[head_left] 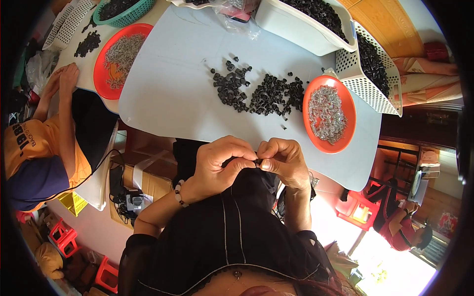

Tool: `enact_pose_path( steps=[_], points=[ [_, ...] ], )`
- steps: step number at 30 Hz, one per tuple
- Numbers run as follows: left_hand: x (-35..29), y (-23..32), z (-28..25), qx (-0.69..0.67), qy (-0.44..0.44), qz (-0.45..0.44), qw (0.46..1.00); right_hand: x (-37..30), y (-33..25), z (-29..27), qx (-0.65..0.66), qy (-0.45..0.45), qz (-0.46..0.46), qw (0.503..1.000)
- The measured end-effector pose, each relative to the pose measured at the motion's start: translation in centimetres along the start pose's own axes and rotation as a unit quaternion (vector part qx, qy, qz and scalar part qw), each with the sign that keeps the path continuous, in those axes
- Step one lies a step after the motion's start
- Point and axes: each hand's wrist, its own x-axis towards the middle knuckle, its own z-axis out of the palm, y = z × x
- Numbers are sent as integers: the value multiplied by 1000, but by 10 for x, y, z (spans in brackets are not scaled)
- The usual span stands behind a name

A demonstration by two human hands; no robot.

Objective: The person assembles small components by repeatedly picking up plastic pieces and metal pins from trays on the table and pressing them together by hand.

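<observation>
My left hand (222, 160) and my right hand (284, 159) meet in front of my chest, just off the table's near edge. Thumbs and forefingers of both pinch a tiny black plastic part (257, 162), mostly covered by the fingertips. Beyond them on the pale blue table (168, 79) lie loose black plastic parts: a heap of larger ones (229, 89) on the left and one of smaller ones (269, 94) beside it. Right of the heaps, an orange-red plate (352, 111) holds many small shiny clear or silvery pieces.
A white tub (296, 32) and a white perforated basket (363, 93), both full of black parts, stand far right. At left a co-worker's hands (61, 79) rest by another table with a red plate (100, 74) and green basket (131, 18). A red stool (353, 209) stands lower right.
</observation>
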Motion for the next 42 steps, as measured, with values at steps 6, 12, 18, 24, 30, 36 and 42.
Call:
enact_pose_path(
  steps=[6, 12, 18, 24, 30, 36, 42],
  points=[
    [-3, 10, 4, 21, -12, 27, 999, -3, -4, 0, -33, -11, 21, 999],
    [-5, 17, 3, 47, -25, 40, 998, -6, -9, 6, -43, -17, 49, 998],
    [-9, 12, 4, 102, -27, 88, 991, -7, -8, 10, -68, 1, 69, 995],
    [-3, 11, 6, 79, -6, 71, 994, -5, -3, 2, -22, -20, 61, 998],
    [2, 15, 2, 121, 9, 127, 984, -2, 3, 4, 89, -79, 81, 990],
    [4, 20, 1, 202, -22, 153, 967, -4, 9, 6, 114, -84, 94, 985],
    [0, 17, 1, 187, -52, 135, 972, -7, 15, 2, 101, -79, 109, 986]
  ],
)
